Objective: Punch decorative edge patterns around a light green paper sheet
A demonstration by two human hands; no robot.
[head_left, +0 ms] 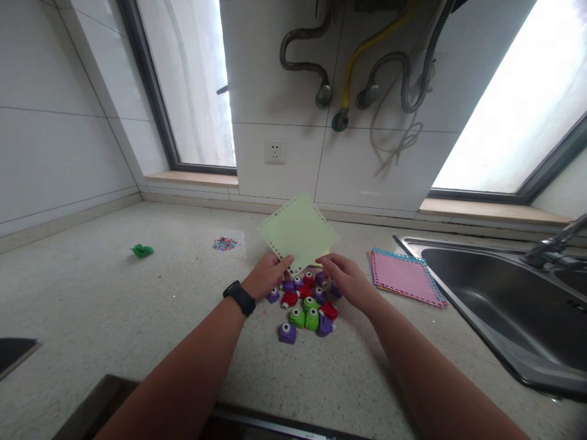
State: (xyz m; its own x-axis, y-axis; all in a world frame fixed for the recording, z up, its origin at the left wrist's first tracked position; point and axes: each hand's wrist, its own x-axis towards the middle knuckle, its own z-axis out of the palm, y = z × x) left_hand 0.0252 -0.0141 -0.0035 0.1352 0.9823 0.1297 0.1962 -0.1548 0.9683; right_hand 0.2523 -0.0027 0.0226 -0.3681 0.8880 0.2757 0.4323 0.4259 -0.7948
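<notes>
- Hole-punching along the edges of a pale green square paper sheet (298,229) looked well advanced: small cut-outs ran along both of its left-hand edges, and the upper right edge appeared notched too.
- The lower right edge was partly covered by fingers, so whether it was finished could not be told; that side seemed the likeliest to be left.
- A stack of hole-edged paper sheets, pink on top with blue beneath (403,278), lay near the table's right end, beside the stainless steel sink (513,305), its borders apparently done.
- The green sheet looked thin, matte and flat, tilted with one corner toward the table's back edge and one toward the front.
- It was held up above the middle of the speckled pale stone table (114,305), just over a cluster of purple, red and green plastic craft punches (311,318).
- Of the two hands, the left hand (268,275) gripped the sheet by its near corner, thumb on top.
- The right hand (348,278) had its fingers curled at the lower right edge; whether they gripped paper was unclear.
- Multicoloured paper confetti (224,244) lay toward the back edge.
</notes>
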